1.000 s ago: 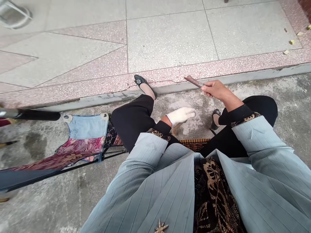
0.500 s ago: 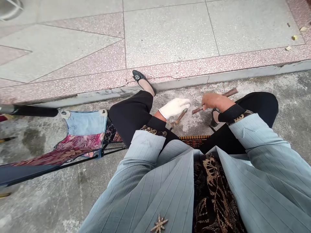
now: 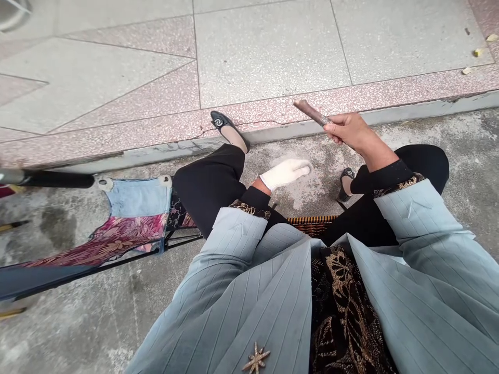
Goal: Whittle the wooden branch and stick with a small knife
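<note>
My right hand (image 3: 348, 131) is closed around one end of a brown wooden stick (image 3: 310, 111), which has a band like wound wire close to my fingers. The stick's free end points up and left, over the pink edge of the raised floor. My left hand (image 3: 286, 174) wears a white knitted glove and is low over the rough concrete, to the left of my right hand. Its gloved fingers are curled together; whatever they hold is hidden underneath. The hands are apart from each other.
A raised terrazzo floor (image 3: 268, 62) with a step edge runs across the front. At left is a folding chair (image 3: 136, 200) of denim and red floral cloth. A woven wicker edge (image 3: 312, 224) shows between my legs. Several pale yellow bits (image 3: 477, 53) lie at the far right.
Half a second ago my right hand was lower, with the stick beside my gloved hand; it is raised again now. The brown forked piece then visible under the glove is now hidden.
</note>
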`<state>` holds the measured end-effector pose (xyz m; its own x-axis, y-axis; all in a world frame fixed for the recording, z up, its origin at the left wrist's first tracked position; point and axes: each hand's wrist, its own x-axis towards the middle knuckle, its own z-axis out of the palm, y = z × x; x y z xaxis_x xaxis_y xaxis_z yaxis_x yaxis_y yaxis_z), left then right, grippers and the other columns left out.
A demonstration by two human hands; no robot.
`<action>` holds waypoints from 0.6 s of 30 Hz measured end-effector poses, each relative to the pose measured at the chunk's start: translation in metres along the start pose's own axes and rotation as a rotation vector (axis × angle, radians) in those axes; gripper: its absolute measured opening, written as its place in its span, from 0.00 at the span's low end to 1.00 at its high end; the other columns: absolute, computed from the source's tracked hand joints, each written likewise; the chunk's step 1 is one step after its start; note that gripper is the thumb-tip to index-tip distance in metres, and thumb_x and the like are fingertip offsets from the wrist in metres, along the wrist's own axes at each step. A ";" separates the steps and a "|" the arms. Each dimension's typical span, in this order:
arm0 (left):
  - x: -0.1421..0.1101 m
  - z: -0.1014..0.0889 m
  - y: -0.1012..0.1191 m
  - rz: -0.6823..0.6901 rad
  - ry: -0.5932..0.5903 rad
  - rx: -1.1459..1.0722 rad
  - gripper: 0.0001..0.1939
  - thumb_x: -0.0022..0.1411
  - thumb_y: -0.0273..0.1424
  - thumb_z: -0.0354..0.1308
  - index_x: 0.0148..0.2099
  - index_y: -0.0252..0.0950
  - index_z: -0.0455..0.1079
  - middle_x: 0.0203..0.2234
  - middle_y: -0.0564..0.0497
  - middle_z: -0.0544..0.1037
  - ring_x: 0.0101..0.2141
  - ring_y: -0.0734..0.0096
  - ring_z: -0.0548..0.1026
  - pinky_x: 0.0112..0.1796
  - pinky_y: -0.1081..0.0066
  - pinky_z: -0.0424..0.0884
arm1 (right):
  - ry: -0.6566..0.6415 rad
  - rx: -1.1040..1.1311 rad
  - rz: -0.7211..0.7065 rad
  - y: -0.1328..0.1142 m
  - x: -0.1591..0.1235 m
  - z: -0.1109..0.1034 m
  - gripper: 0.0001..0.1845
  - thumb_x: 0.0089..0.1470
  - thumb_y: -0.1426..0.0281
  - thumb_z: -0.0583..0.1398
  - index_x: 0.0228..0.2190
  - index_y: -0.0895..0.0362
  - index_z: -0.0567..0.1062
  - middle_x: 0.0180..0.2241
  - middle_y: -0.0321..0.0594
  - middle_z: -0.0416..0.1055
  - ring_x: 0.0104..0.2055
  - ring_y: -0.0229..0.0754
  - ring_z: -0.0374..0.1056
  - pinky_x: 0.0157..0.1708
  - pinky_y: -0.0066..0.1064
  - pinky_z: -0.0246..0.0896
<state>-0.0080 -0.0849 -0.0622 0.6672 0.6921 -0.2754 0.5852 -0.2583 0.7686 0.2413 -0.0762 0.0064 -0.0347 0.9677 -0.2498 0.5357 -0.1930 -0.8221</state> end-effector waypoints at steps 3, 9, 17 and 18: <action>-0.005 -0.006 0.007 0.036 -0.101 -0.004 0.14 0.69 0.40 0.56 0.41 0.38 0.79 0.30 0.51 0.78 0.37 0.65 0.77 0.42 0.68 0.71 | 0.004 -0.345 0.056 0.007 0.007 0.004 0.14 0.67 0.64 0.65 0.41 0.64 0.82 0.30 0.41 0.70 0.34 0.41 0.68 0.34 0.32 0.54; -0.012 -0.018 0.006 0.051 -0.057 0.034 0.16 0.70 0.39 0.53 0.41 0.37 0.80 0.31 0.51 0.79 0.39 0.65 0.78 0.42 0.68 0.70 | -0.330 -0.804 0.090 0.009 0.007 0.024 0.11 0.64 0.66 0.67 0.44 0.59 0.86 0.38 0.50 0.79 0.37 0.46 0.69 0.36 0.36 0.55; 0.001 -0.013 -0.014 0.049 0.151 -0.017 0.17 0.75 0.39 0.47 0.45 0.35 0.74 0.35 0.46 0.78 0.38 0.63 0.75 0.45 0.65 0.72 | -0.788 -0.151 -0.042 -0.008 -0.014 0.009 0.14 0.62 0.69 0.67 0.48 0.59 0.86 0.31 0.36 0.79 0.29 0.34 0.67 0.33 0.28 0.62; 0.002 -0.010 -0.015 0.059 0.141 -0.063 0.19 0.76 0.40 0.45 0.46 0.35 0.73 0.34 0.47 0.77 0.36 0.65 0.75 0.42 0.65 0.72 | -0.616 -0.006 -0.070 -0.008 -0.012 0.002 0.13 0.61 0.67 0.68 0.46 0.59 0.86 0.31 0.36 0.78 0.28 0.34 0.66 0.32 0.28 0.62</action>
<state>-0.0199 -0.0728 -0.0689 0.6256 0.7659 -0.1481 0.5136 -0.2615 0.8172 0.2354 -0.0870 0.0151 -0.5496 0.7063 -0.4462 0.5189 -0.1300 -0.8449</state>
